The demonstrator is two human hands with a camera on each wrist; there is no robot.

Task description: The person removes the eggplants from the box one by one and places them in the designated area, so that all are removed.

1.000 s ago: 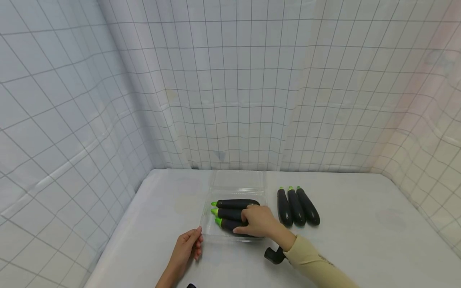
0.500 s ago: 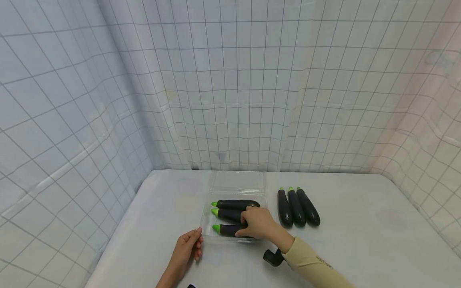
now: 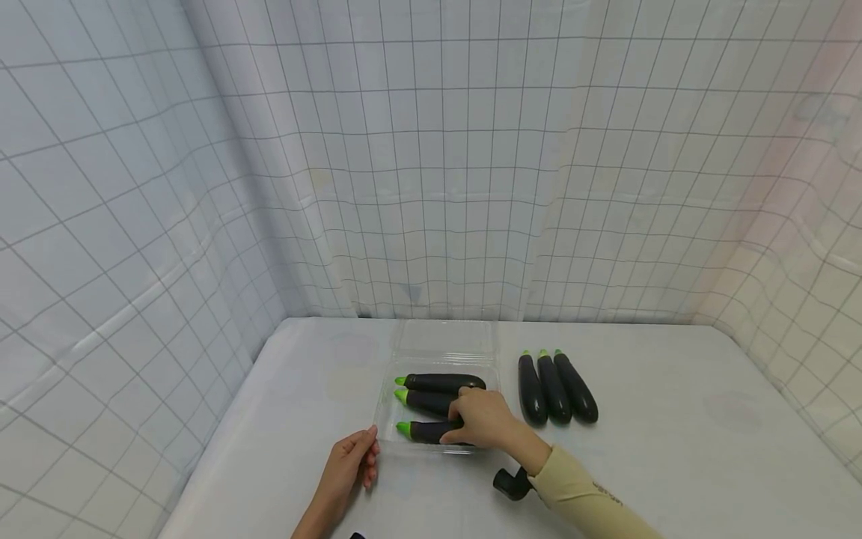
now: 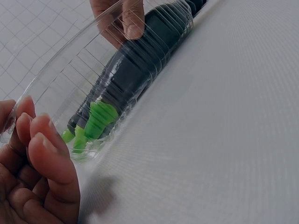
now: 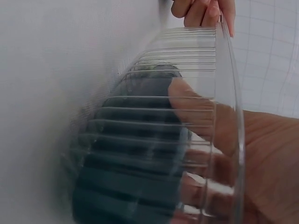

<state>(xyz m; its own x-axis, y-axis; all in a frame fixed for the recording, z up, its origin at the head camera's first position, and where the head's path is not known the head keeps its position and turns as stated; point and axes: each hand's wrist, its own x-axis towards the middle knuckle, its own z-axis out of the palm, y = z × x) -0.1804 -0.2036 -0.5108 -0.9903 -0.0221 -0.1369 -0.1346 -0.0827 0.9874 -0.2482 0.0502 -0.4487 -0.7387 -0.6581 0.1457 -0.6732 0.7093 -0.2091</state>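
A clear plastic box (image 3: pixel 385 421) lies with its hinged lid (image 3: pixel 444 338) folded back. Inside are three dark eggplants with green stem ends: a rear one (image 3: pixel 441 382), a middle one (image 3: pixel 426 403) and a front one (image 3: pixel 426 432). My right hand (image 3: pixel 486 421) reaches in and grips the front eggplant, thumb on its near side; the box wall stands before it in the right wrist view. Between the thumb and fingers of my left hand (image 4: pixel 44 172) is the box's rim at the front left corner. The right hand covers the blunt ends of two eggplants.
Three more eggplants (image 3: pixel 554 388) lie side by side on the white table (image 3: pixel 673 419), right of the box. A black curved object (image 3: pixel 512 484) shows by the right sleeve. Grid-patterned white curtains (image 3: pixel 444 187) enclose the back and sides.
The front eggplant has shifted toward the box's front wall under my right hand, leaving a gap from the middle one. My left hand has stayed at the corner.
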